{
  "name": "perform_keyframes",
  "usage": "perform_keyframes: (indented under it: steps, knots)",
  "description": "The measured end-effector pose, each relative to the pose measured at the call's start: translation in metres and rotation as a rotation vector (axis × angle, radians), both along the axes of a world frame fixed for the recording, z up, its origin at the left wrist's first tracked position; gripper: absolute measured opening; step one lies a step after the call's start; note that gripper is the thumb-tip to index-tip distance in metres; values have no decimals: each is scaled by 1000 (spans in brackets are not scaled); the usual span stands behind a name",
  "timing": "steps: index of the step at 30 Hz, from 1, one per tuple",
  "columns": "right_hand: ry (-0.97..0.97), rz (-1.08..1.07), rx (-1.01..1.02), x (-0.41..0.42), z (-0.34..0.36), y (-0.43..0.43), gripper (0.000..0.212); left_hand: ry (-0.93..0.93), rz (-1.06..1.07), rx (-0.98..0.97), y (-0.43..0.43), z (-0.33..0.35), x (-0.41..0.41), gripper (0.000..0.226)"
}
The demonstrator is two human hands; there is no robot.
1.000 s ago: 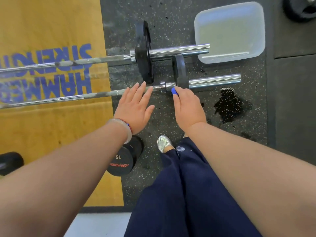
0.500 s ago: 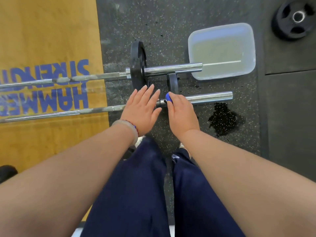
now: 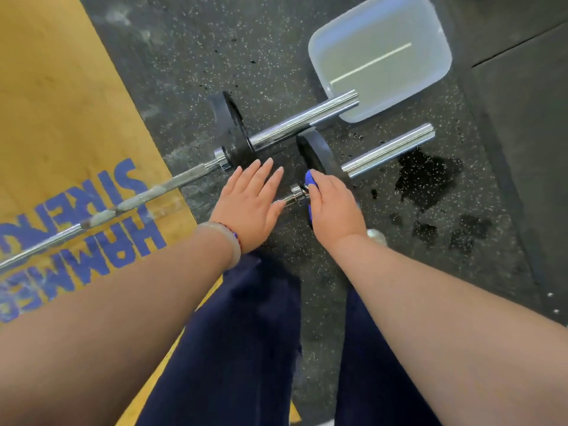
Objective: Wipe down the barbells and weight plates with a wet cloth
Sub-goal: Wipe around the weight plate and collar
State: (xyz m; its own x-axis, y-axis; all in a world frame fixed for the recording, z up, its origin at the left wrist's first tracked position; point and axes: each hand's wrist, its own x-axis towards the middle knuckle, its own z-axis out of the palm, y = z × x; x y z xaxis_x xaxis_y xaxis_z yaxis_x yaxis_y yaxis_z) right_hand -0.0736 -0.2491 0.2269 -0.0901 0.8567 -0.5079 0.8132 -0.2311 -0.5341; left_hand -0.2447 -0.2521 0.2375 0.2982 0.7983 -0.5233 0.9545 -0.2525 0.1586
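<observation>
Currently: R hand holding cloth at near-bar collar, L hand flat

1. L hand (image 3: 246,204) is lying flat, fingers straight and slightly spread, gripping nothing. It is covering the shaft of the near barbell (image 3: 390,152). The thumb tip is meeting the shaft just beside the collar (image 3: 296,193). Whether the palm is pressing down: cannot tell. A pale bracelet (image 3: 221,238) is sitting on the L wrist.

2. R hand (image 3: 333,207) is curling over a blue cloth (image 3: 309,179), holding it vs. the near barbell just right of the collar. The cloth is showing at the fingertips and again under the heel of the palm; the rest is hidden.

3. Near barbell is lying on black rubber flooring (image 3: 190,56), running from under L hand, between both hands, and out beyond R hand to the upper right. A small black plate (image 3: 313,152) is sitting on its sleeve, directly beyond the R fingertips.

4. Far barbell (image 3: 301,123) is lying beyond both hands, approx. parallel. Its larger black plate (image 3: 235,133) is standing just beyond the L fingertips.

5. A translucent tub (image 3: 399,26) is sitting well beyond R hand; the far barbell's sleeve end is overlapping its near edge in view.

6. A wet patch (image 3: 427,176) is darkening the flooring right of R hand. A wooden platform (image 3: 61,118) w/ blue lettering is lying left of L hand. Navy trousers (image 3: 239,333) are showing between the forearms, and a silver shoe (image 3: 376,236) is showing beside the R wrist.
</observation>
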Motion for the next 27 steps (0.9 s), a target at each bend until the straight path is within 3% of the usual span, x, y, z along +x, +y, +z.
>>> perform_keyframes:
  steps: [13,27]
  knots:
    - [24,-89,107,-28,-86,-38,40,-35,-111,63,-22,-81,-2,61]
    - [-143,-75,252,-18,-198,-35,46,-92,-133,187,-12,-195,30,61]
